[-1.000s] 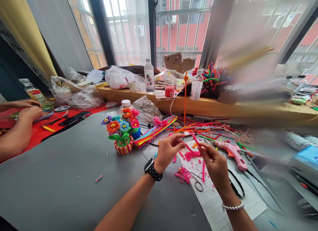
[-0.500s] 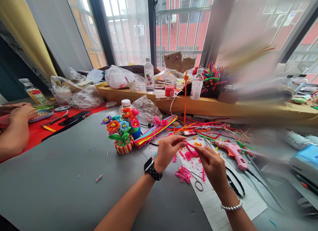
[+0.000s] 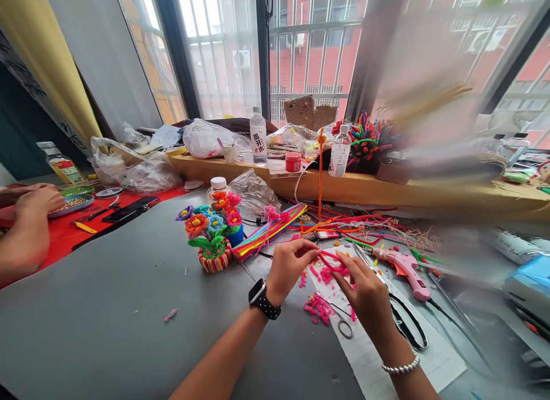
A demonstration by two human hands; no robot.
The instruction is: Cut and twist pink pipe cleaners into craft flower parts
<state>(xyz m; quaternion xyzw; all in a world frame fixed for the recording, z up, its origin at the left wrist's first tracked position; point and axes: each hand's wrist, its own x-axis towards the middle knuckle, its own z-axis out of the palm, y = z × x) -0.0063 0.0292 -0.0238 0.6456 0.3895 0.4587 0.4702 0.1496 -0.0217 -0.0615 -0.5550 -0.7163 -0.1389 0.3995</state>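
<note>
A bright pink pipe cleaner (image 3: 330,255) is stretched between my two hands above a sheet of paper (image 3: 365,363). My left hand (image 3: 289,268) pinches its left end between thumb and fingers. At the other side, my right hand (image 3: 368,291) has its thumb and fingertips closed on the strand, though the exact contact is partly hidden. Below them lie pink fuzzy scraps (image 3: 318,308) and small scissors (image 3: 345,329). Larger black-handled scissors (image 3: 423,338) rest beside my right wrist. Left of my hands stands a striped pot of pipe-cleaner flowers (image 3: 215,259).
A pink glue gun (image 3: 401,265) with a cord lies to the right. A bundle of coloured pipe cleaners (image 3: 270,232) and an upright orange stem (image 3: 320,182) are behind my hands. Bottles (image 3: 258,137) line the ledge. Another person's hands (image 3: 36,202) work at far left.
My right hand has shifted slightly and its fingers have spread a little along the pink strand. My left hand keeps its pinch. The view has tipped slightly.
</note>
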